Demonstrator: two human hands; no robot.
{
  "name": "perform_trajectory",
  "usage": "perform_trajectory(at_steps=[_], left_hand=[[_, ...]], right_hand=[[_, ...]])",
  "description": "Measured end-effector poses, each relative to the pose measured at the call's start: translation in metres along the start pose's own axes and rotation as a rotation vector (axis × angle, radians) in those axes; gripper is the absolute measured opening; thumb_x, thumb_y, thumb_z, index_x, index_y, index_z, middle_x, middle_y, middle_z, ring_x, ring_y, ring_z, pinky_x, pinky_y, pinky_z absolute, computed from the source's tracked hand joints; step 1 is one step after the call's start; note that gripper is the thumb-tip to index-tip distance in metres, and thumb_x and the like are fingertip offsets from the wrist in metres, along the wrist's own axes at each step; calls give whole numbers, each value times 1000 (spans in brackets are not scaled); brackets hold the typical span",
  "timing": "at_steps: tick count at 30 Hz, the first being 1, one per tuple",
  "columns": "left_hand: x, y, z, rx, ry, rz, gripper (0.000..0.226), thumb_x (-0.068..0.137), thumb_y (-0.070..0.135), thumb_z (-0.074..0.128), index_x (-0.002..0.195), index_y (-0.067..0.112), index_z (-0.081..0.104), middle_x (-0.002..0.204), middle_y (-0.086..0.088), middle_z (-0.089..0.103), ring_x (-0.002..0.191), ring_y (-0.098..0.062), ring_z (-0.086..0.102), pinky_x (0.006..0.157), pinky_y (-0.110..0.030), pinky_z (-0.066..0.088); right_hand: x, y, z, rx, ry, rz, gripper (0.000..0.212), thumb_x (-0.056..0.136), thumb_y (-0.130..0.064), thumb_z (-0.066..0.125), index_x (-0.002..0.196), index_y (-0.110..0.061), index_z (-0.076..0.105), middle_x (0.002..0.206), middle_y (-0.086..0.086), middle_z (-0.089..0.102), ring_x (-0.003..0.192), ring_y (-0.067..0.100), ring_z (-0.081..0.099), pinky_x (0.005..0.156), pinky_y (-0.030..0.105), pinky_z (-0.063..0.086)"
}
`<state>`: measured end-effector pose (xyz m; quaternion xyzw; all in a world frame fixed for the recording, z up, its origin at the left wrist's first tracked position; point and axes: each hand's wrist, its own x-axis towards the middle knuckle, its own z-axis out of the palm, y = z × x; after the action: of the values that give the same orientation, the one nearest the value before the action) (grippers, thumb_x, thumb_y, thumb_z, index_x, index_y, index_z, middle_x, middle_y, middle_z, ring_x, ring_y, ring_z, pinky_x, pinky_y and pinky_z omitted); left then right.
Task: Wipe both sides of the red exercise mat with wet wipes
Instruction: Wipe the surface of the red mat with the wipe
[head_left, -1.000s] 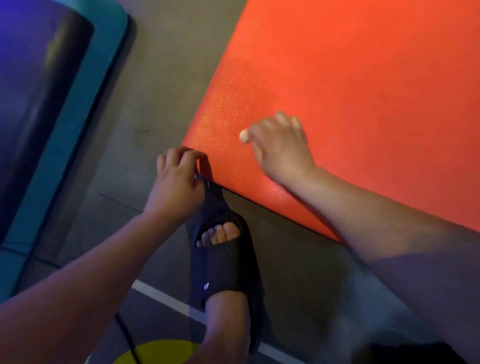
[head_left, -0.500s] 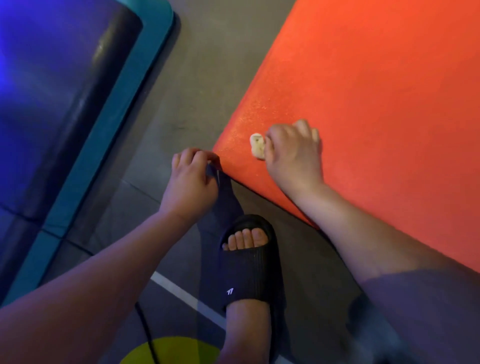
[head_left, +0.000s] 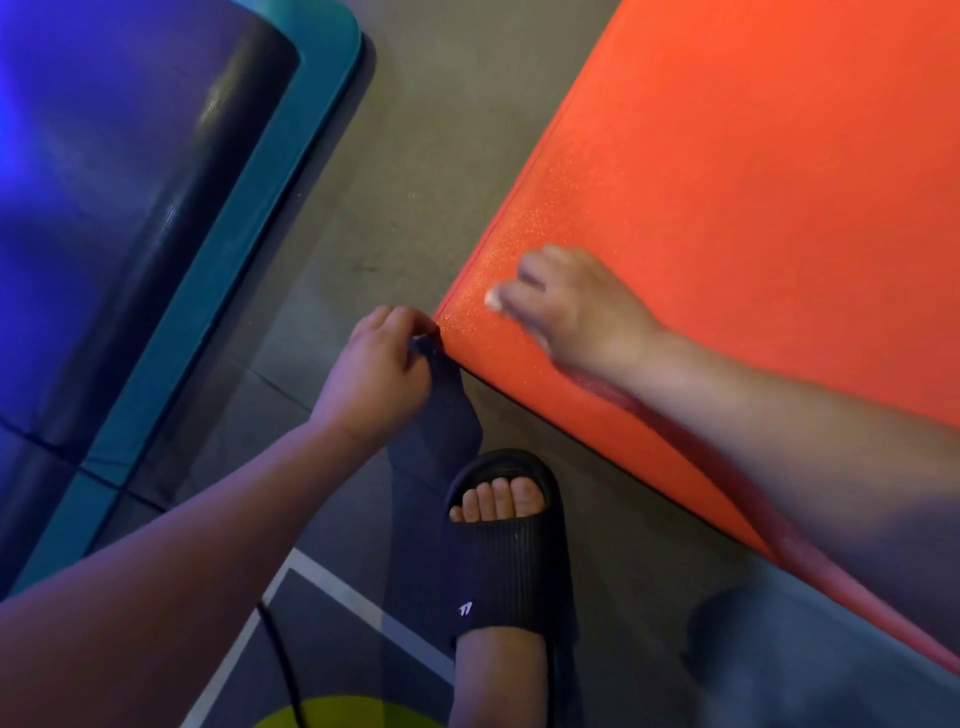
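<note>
Sliding slightly nearer the corner, the right hand (head_left: 571, 306) curls over a small whitish crumpled wet wipe (head_left: 492, 297) and presses it onto the red textured foam exercise mat (head_left: 753, 208); blur hides finger detail. Just left of it, the left hand (head_left: 374, 374) pinches that corner. Top-side wiping seems underway, and the next move calls for strokes away from the hands, across open mat. Beyond the left hand lies grey floor (head_left: 441, 156), then a teal-edged blue pad (head_left: 291, 182).

Mat (head_left: 753, 208) rt of sandal (head_left: 506, 561) (near its corner); pad (head_left: 291, 218) far left.
</note>
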<state>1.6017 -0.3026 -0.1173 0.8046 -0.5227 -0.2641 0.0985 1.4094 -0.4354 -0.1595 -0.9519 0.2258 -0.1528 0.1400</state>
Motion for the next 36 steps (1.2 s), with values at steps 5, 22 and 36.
perform_trajectory(at_steps=[5,22,36], left_hand=[[4,-6,-7,6,0,-9,38,86,0,48,115,13,67,117,-2,64,111,-17,59,90,-23,40],[21,-8,-14,-15,115,-153,28,88,3,51,107,10,71,110,-3,69,107,-20,61,84,-23,39],[47,39,-13,63,2,140,32,81,-1,51,104,12,70,104,-5,64,105,-24,57,85,-24,41]], right_hand=[[51,29,-8,-165,181,527,25,99,-26,48,94,-7,63,88,21,60,82,42,60,66,47,46],[34,-50,14,23,68,4,8,85,-8,64,77,-7,61,67,14,54,61,36,56,51,41,43],[21,24,-6,31,-79,15,6,92,-12,59,96,-11,63,82,14,59,77,35,57,67,44,48]])
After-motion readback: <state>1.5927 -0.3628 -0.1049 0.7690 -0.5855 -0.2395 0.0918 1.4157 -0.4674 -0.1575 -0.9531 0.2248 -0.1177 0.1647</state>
